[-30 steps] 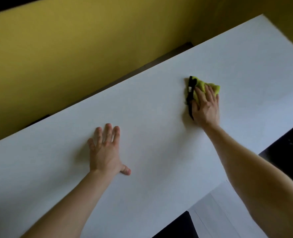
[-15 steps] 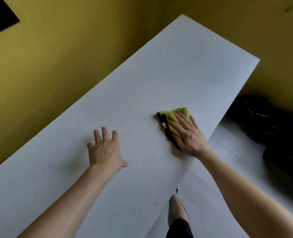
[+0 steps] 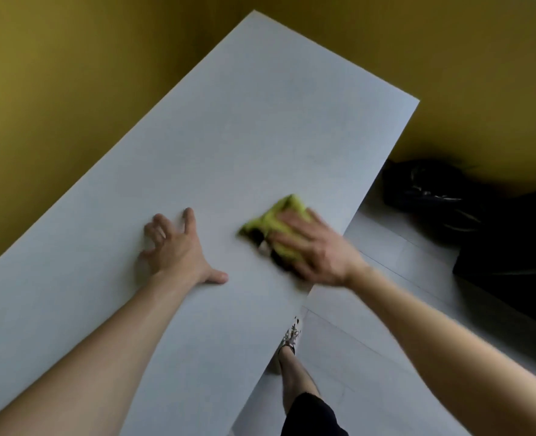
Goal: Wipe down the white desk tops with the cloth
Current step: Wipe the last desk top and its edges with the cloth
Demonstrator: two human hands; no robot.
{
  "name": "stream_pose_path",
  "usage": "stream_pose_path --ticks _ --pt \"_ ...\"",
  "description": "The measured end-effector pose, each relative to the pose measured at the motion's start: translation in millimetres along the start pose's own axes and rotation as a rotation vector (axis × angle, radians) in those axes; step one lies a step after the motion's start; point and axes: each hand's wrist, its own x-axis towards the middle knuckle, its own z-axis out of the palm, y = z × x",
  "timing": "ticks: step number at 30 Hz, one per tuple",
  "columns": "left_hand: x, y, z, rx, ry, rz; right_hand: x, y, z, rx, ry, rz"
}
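Yellow walls point(image 3: 71, 73) are seen on two sides of a long white tabletop point(image 3: 260, 121), which runs away toward a corner of the room. Pale floor point(image 3: 386, 278) is seen along its right edge, where a dark bag point(image 3: 427, 190) lies near the wall and a patterned shoe point(image 3: 290, 338) is set down just beside the tabletop.

The left hand point(image 3: 178, 250) is planted on the bare surface with its fingers point(image 3: 188, 215) spread and slightly bent, and nothing is held in it. It is judged to serve as a brace. The right hand point(image 3: 317, 250) is laid over the yellow-green cloth point(image 3: 273, 218), with the fingers stretched across it and pressing it down rather than curled round it, though they are softened by motion blur. The cloth is bunched beneath the palm, close to the right edge and well short of the far end. A dark trim is glimpsed at its near side.

A wiping stroke across the middle stretch is judged to be the step in hand. Whether the far end has been covered cannot be told from the surface. For the next move, even downward pressure is called for, with the cloth carried in overlapping passes and kept from sliding off the right edge. The bracing hand would need to be lifted and shifted so that the patch beneath it can be wiped.
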Motion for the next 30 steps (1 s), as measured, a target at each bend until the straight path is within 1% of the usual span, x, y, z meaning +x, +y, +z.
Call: stream_pose_path --ticks 2,4,5,6,7,8,9,11,12,13,14,15,16,17,18,20,21,22,23,24,25,26,28,29,30 --pt "3.6 6.7 4.2 0.031 0.026 -0.025 19.3 67.4 -18.2 -0.054 0.147 0.291" --pt "3.0 6.0 5.5 0.039 0.03 -0.025 41.6 102.5 -28.9 -0.085 0.231 0.607" --pt "2.4 4.7 4.7 0.031 0.032 -0.031 53.8 101.8 -28.1 -0.087 0.262 0.729" --pt "2.4 4.2 3.7 0.024 0.031 -0.039 64.6 89.6 -23.9 -0.083 0.292 0.806" --pt "2.9 4.7 2.9 0.021 0.022 -0.044 71.0 67.3 -18.1 -0.077 0.311 0.829" --pt "3.6 5.9 2.4 0.022 0.01 -0.046 71.5 37.0 -10.9 -0.068 0.31 0.77" --pt "4.1 6.9 2.4 0.026 0.001 -0.05 66.5 3.2 -3.1 -0.04 0.275 0.628" --pt "4.0 7.1 2.4 0.031 -0.006 -0.056 46.0 -55.7 11.2 0.046 0.103 0.267" --pt "4.1 6.3 2.7 0.028 -0.003 -0.058 34.7 -70.3 16.2 0.063 0.015 0.099" --pt "4.4 5.2 2.6 0.024 0.002 -0.058 27.6 -68.9 19.0 0.057 -0.033 -0.045" --pt "4.0 4.1 2.9 0.022 0.005 -0.054 25.9 -53.1 17.9 0.054 -0.052 -0.14" --pt "3.4 3.2 3.4 0.025 0.006 -0.051 29.4 -30.0 14.1 0.044 -0.038 -0.148" --pt "3.1 2.2 4.3 0.032 0.007 -0.049 36.0 -1.7 9.0 0.036 -0.003 -0.063" --pt "3.1 1.2 5.1 0.036 0.012 -0.047 45.9 29.8 1.7 0.016 0.057 0.089" --pt "3.1 0.4 6.4 0.033 0.021 -0.047 58.3 63.8 -8.7 -0.001 0.126 0.277" --pt "3.4 -0.5 8.9 0.021 0.044 -0.052 80.0 123.4 -28.9 -0.043 0.208 0.627" --pt "3.6 -0.5 9.5 0.018 0.051 -0.055 88.0 139.6 -34.8 -0.053 0.246 0.743" --pt "3.7 -0.5 9.2 0.015 0.053 -0.057 95.0 142.0 -34.8 -0.06 0.276 0.811" --pt "3.2 0.1 8.3 0.012 0.052 -0.057 100.2 130.7 -31.7 -0.065 0.296 0.821" --pt "2.4 0.5 7.9 0.01 0.052 -0.059 101.1 106.3 -26.6 -0.069 0.303 0.78" --pt "1.6 0.8 7.7 0.009 0.053 -0.062 96.8 71.2 -17.8 -0.063 0.292 0.675" --pt "0.9 0.9 7.2 0.004 0.054 -0.066 88.3 32.4 -6.2 -0.034 0.254 0.496" --pt "-0.5 1.4 5.0 -0.018 0.047 -0.067 65.7 -34.9 13.1 0.043 0.062 0.052" --pt "-0.5 2.1 3.7 -0.025 0.041 -0.066 58.9 -50.9 18.0 0.062 -0.036 -0.135" --pt "-1.1 2.8 3.0 -0.026 0.032 -0.066 57.1 -53.6 19.5 0.08 -0.098 -0.267"
